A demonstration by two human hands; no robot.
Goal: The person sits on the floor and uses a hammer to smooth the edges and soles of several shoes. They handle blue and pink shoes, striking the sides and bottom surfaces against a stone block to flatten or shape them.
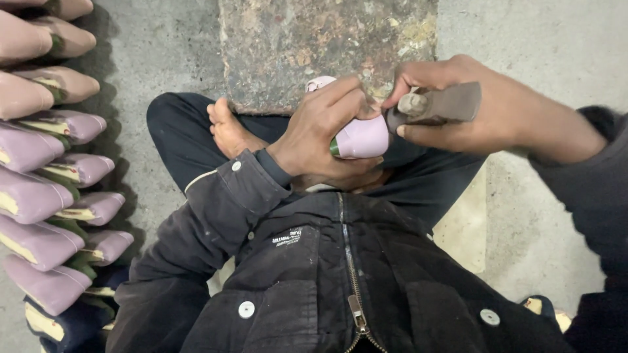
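Along the left edge of the concrete floor [163,59] runs a row of shoe uppers on lasts [49,189], pinkish-brown at the far end, lilac through the middle, and a dark blue one nearest the bottom corner, each showing a pale yellow and green underside. They lie well apart from the hands.

The person sits cross-legged on the floor in dark trousers and a black zip jacket [314,274] with white snap buttons. A bare foot [229,131] rests against the near edge of a worn, stained stone slab [327,46] that lies flat on the floor in front of them.

Just over the slab's near edge, above the lap, the left hand [320,134] curls from above round a lilac shoe upper [360,136], fingers clasped over its top and thumb side, a strip of green showing at its lower left. A pale pink part pokes out behind the fingers.

Immediately to the right, the right hand [471,108] is clenched round a stubby grey-brown hammer-like tool [435,106], its rounded end touching or almost touching the right end of the shoe upper; I cannot tell which.
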